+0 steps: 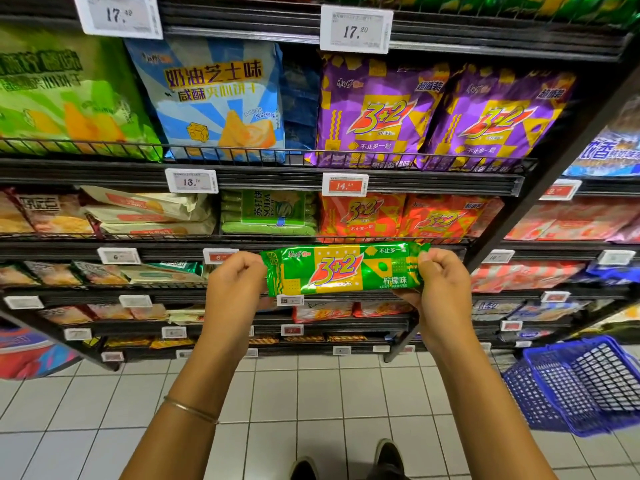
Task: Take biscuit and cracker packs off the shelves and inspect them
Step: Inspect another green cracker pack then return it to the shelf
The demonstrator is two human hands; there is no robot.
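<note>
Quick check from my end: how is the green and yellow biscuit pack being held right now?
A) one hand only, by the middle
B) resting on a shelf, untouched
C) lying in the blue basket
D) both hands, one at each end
D: the left hand grips the left end and the right hand grips the right end of the green and yellow biscuit pack, held level before the shelves.

Black wire-fronted shelves (277, 173) stand in tiers, with price tags (356, 29) clipped to the front edges. Upper tier, left to right: green bag (69, 95), blue bag (214, 98), two purple bags (377, 112) side by side. Next tier down: cream packs (152, 209), green soda-biscuit pack (270, 213), orange packs (363, 216). The white tiled floor (311, 393) carries two dark shoes (388, 459).
</note>
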